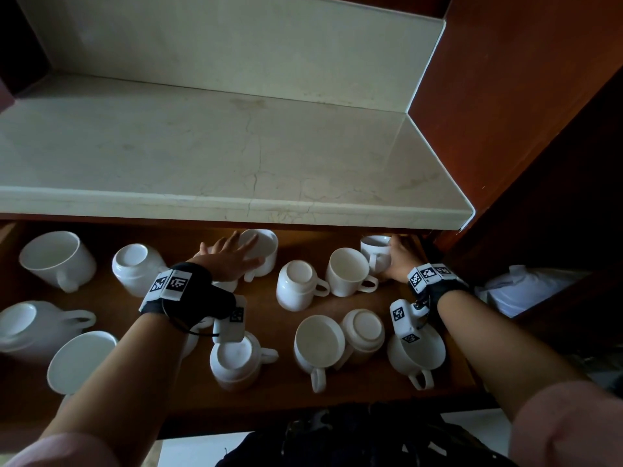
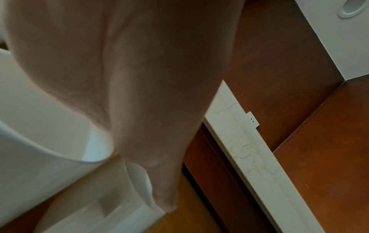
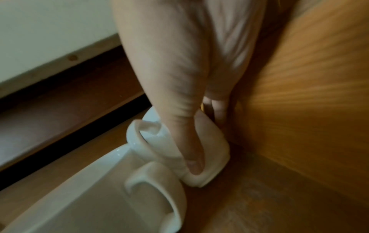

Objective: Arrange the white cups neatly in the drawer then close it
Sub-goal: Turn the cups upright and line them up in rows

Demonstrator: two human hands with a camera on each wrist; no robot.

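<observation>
My right hand (image 1: 399, 259) grips an upright white cup (image 1: 375, 251) at the back right corner of the open drawer (image 1: 269, 396); in the right wrist view the thumb (image 3: 185, 134) lies down the cup's side next to its handle while the other fingers curl round the far side, close to the drawer wall. My left hand (image 1: 232, 256) lies with fingers spread and straight across the rim of another cup (image 1: 264, 247) at the back middle, holding nothing. Between the two stand an upturned cup (image 1: 298, 284) and an upright one (image 1: 349, 271), touching. More white cups lie scattered over the drawer floor, some upright, some upside down, some on their sides. A pale stone counter (image 1: 236, 153) overhangs the drawer's back edge.
</observation>
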